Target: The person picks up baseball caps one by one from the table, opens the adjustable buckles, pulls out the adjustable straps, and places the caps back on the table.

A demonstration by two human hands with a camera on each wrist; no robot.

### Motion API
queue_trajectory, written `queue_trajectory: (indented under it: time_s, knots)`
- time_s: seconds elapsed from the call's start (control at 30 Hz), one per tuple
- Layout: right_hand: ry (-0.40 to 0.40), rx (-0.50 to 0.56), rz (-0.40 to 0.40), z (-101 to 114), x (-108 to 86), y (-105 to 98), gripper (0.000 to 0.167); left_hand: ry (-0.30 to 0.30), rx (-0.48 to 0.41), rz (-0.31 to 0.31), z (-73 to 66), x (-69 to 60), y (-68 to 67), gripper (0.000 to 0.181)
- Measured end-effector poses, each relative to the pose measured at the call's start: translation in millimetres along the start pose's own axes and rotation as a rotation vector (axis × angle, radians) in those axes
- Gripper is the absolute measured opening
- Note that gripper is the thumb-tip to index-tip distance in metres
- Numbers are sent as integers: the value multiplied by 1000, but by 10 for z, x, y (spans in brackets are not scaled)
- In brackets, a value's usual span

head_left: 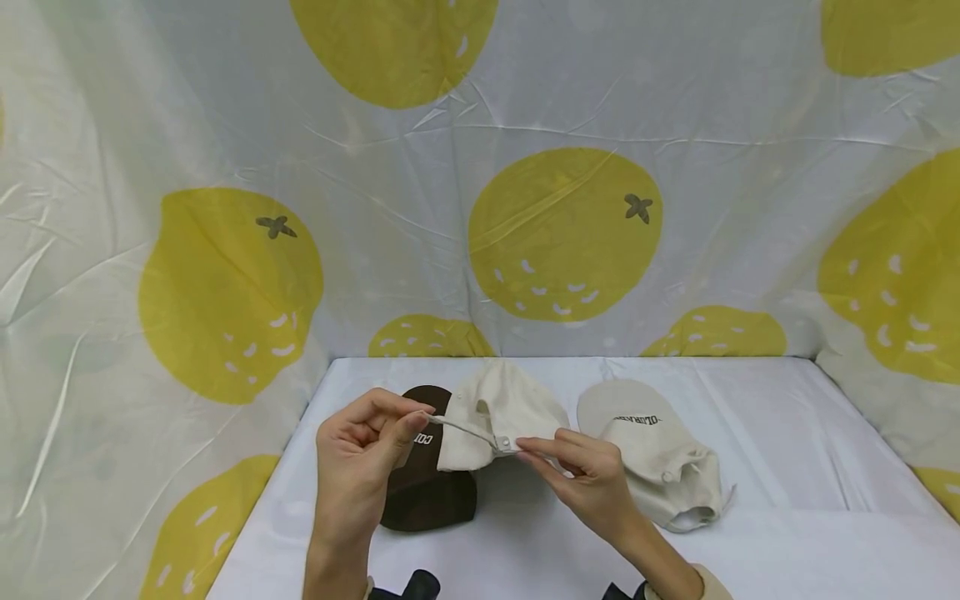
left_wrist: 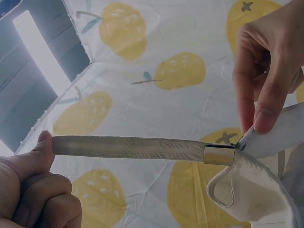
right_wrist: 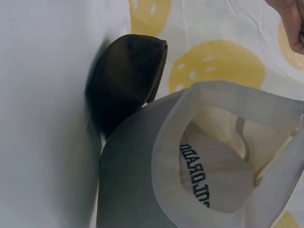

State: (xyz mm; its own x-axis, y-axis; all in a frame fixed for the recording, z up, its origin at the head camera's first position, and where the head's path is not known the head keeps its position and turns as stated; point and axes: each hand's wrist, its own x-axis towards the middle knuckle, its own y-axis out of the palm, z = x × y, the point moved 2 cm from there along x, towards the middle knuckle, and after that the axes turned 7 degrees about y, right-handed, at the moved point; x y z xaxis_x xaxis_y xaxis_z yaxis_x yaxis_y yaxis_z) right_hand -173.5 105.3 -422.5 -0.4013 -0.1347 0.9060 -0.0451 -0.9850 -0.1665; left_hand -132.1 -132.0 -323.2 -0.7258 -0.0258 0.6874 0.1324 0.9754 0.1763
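Observation:
A cream baseball cap (head_left: 517, 404) is held up over the white table, its back opening toward me. My left hand (head_left: 356, 467) pinches the free end of the cap's fabric strap (left_wrist: 123, 147) between thumb and forefinger. The strap stretches almost straight to a metal buckle (left_wrist: 219, 155). Beside that buckle, my right hand (head_left: 592, 479) pinches the cap's edge with thumb and fingertips. The right wrist view looks into the cap, where reversed stitched lettering (right_wrist: 194, 175) shows; the brim (right_wrist: 135, 175) lies on its left.
A dark brown cap (head_left: 420, 479) lies on the table at left, partly behind the held cap and my left hand. Another cream cap (head_left: 637, 433) with dark lettering lies at right. Lemon-patterned cloth (head_left: 405, 217) walls the back and sides.

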Motion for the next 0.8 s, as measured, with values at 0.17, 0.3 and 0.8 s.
queue_trajectory:
  time_s: [0.17, 0.3, 0.8]
  knots:
    - [-20, 1, 9, 20, 26, 14, 11, 4, -13, 10, -2, -2, 11, 30]
    - [-32, 6, 16, 31, 48, 35, 11, 16, -29, 21, -6, -7, 14, 30]
    - [-33, -4, 14, 29, 57, 127, 15, 6, -8, 19, -34, -17, 20, 32]
